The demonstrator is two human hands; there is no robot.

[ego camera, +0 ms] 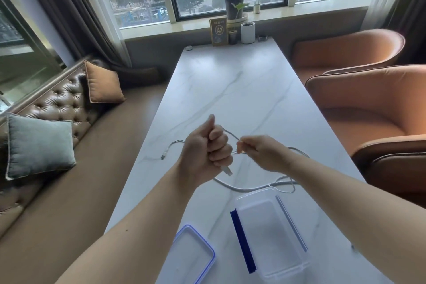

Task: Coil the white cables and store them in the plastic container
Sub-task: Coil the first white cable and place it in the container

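The left hand (206, 147) was closed in a fist, so the part of the white cable (249, 188) inside it was hidden. The right hand (260, 152) covered the place where its fingertips pinched the cable. The lid (196, 258) was cut off by the bottom edge. The plug (163, 157) on the far cable end was too small to identify.

On the table (242, 90), the container (272, 237) lies nearest, its lid (193, 258) to its left, cables (249, 188) just behind, and armchairs (368, 99) to the right.
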